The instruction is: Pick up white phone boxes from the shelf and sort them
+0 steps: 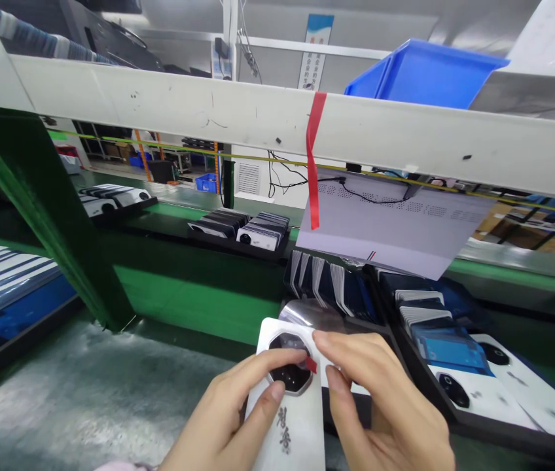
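Observation:
My left hand point(231, 412) holds a white phone back cover point(290, 425) with a dark octagonal camera cut-out and black calligraphy on it, thumb resting beside the cut-out. My right hand point(380, 399) pinches a small red tab point(311, 364) at the edge of the camera cut-out, where a clear film point(309, 314) curls up off the cover's top. Both hands sit at the bottom centre of the view.
A black tray point(503, 432) at right holds more white covers and several stacked parts. A green conveyor point(194, 301) carries other trays of covers behind. A white beam point(209, 111) with red tape crosses overhead, a blue bin point(425, 72) above it. A green post point(52, 216) stands at left.

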The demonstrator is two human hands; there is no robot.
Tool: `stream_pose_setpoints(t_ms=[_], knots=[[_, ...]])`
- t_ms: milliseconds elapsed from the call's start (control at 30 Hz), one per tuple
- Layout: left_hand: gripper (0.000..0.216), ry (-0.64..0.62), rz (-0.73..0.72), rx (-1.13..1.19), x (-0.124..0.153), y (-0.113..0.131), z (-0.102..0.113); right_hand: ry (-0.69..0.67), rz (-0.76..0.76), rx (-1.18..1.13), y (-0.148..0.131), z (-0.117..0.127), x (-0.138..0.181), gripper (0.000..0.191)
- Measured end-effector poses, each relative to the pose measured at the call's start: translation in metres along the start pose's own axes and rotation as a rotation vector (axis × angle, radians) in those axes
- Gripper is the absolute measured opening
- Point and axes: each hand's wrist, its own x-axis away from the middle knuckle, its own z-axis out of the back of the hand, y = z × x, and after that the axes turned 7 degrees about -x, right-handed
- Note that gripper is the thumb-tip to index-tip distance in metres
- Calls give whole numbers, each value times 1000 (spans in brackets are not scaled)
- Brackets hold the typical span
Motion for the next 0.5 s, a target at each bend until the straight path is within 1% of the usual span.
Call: stream_pose_setpoints(t_ms=[67,133,167,233,300,367,433,467,500], knots=[[66,16,-40,-25,-3,2,-2,-59,24,1,2,0,-2,46],[59,35,-69,-49,-2,0,-3,-105,30,6,3,0,-2,40],[56,42,-81,-60,0,-3,-3,-106,37,14,3,-1,-2,35],[47,44,-107,-73,6,-9,-4,-61,39,31,5,-3,-1,30],[42,36,-138,-81,11,-14,-4,32,-14,33,6,-6,1,37],[46,31,-161,-104,14,-17,-4,100,-129,33,7,-7,3,48],[52,35,-179,-140,15,-18,-4,80,-211,96,6,-3,2,58],[53,36,-189,-160,15,-18,-4,40,-207,144,6,0,1,58],[55,32,-200,-176,14,-18,-5,-12,-173,187,5,4,0,51]])
